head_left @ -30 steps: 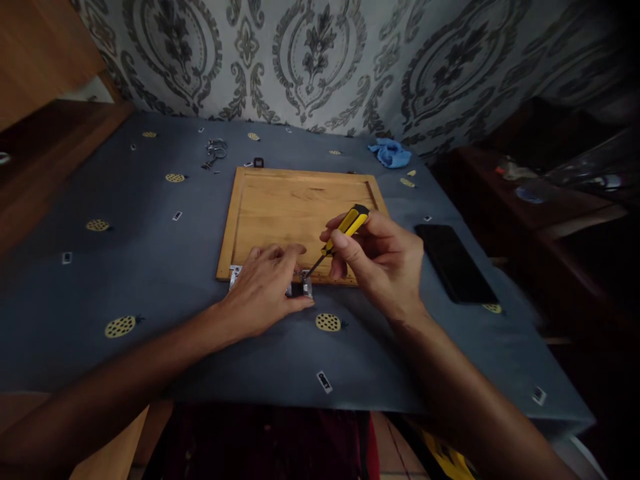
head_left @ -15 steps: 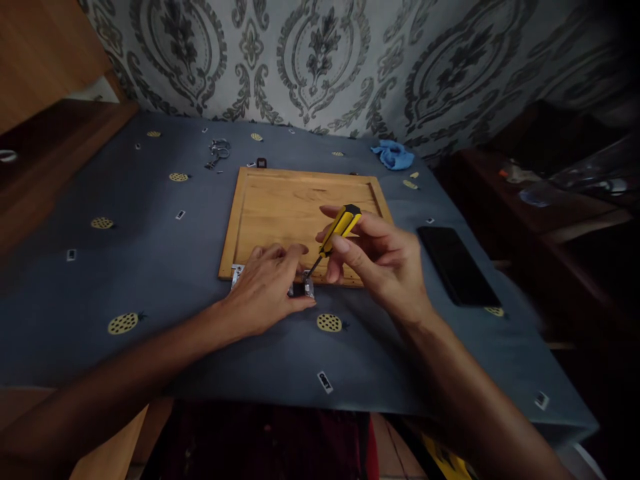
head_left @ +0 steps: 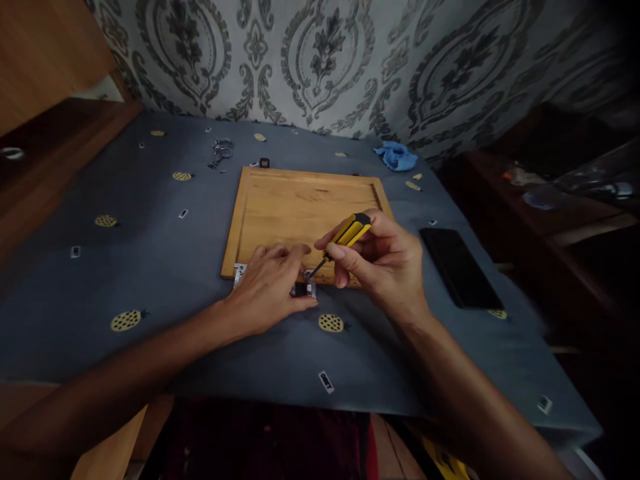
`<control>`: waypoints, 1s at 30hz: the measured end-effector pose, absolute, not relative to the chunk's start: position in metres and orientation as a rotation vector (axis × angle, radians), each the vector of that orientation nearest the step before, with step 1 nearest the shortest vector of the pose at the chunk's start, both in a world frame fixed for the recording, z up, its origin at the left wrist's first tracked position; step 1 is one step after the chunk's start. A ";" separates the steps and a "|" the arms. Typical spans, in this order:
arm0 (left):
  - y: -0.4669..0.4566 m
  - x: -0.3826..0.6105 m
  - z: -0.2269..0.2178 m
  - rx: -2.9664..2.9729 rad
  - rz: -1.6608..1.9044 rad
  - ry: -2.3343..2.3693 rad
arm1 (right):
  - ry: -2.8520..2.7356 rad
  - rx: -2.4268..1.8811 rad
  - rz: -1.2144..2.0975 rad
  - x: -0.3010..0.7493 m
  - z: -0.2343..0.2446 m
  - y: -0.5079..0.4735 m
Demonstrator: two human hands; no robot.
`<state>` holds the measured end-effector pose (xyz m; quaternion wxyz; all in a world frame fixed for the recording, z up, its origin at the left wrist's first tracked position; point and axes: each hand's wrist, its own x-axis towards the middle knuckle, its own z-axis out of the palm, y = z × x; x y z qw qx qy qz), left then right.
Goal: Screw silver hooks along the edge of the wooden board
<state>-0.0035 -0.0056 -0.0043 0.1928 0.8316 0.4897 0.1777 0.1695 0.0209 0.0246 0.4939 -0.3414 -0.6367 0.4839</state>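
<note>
A yellow-and-black screwdriver (head_left: 351,230) is held by the handle in my right hand (head_left: 387,267), its fingers closed around it. Its thin shaft slants down to the left, and the tip meets a shiny metal fitting (head_left: 311,287) at the front edge of a framed wooden panel (head_left: 300,213). My left hand (head_left: 267,280) bends over the same fitting, fingers on the panel side and thumb along the near side, pressing it in place. Most of the fitting's dark middle is hidden under that hand. A silver end plate (head_left: 239,272) shows left of the knuckles.
A black phone (head_left: 460,268) lies to the right on the blue patterned tablecloth (head_left: 165,267). Small metal pieces (head_left: 221,153) and a little dark square object (head_left: 264,163) lie beyond the panel. A crumpled blue cloth (head_left: 397,156) is near the patterned curtain (head_left: 325,60).
The screwdriver's handle has tipped lower and to the right in my right hand, while its tip stays at the fitting. My left hand keeps its place on the fitting.
</note>
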 end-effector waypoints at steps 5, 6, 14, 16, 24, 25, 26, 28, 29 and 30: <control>-0.006 -0.004 -0.004 2.321 0.489 1.383 | -1.542 -0.872 1.109 0.173 0.024 0.019; -0.006 -0.004 -0.004 2.319 0.492 1.386 | -1.524 -0.872 1.063 0.175 0.024 0.019; -0.006 -0.004 -0.005 2.297 0.499 1.392 | -1.496 -0.917 0.939 0.179 0.027 0.021; -0.006 -0.004 -0.004 2.302 0.499 1.395 | -1.498 -0.929 0.947 0.178 0.027 0.021; -0.006 -0.004 -0.006 2.338 0.503 1.407 | -1.514 -0.952 1.014 0.174 0.026 0.018; -0.006 -0.004 -0.006 2.337 0.505 1.407 | -1.516 -0.957 1.016 0.174 0.026 0.018; -0.006 -0.004 -0.006 2.336 0.505 1.408 | -1.517 -0.960 1.018 0.174 0.026 0.018; -0.006 -0.004 -0.006 2.334 0.499 1.409 | -1.520 -0.959 1.019 0.173 0.026 0.019; -0.006 -0.004 -0.006 2.334 0.499 1.409 | -1.521 -0.957 1.017 0.173 0.026 0.019; -0.006 -0.004 -0.006 2.333 0.499 1.408 | -1.523 -0.955 1.017 0.173 0.025 0.019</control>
